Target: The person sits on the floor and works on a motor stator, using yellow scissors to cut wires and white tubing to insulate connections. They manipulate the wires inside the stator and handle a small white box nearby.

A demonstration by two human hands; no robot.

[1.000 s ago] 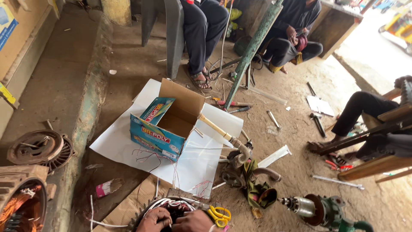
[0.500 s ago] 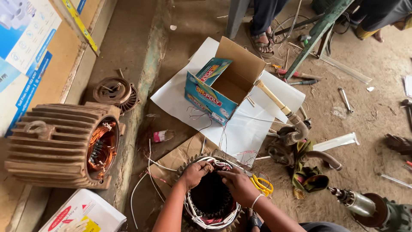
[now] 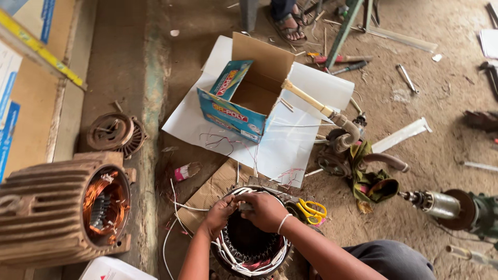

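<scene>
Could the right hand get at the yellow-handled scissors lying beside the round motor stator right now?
Probably yes. The yellow-handled scissors lie on the floor just right of the right hand, with nothing over them. That hand is on the rim of the round motor stator beside the left hand, so it would have to let go first.

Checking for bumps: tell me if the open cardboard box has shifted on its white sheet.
No. The cardboard box sits at the same spot on the white sheet; only the camera moved.

The stator (image 3: 249, 243) I work on sits upright on the floor, round and dark, white wires looping over its rim.
</scene>
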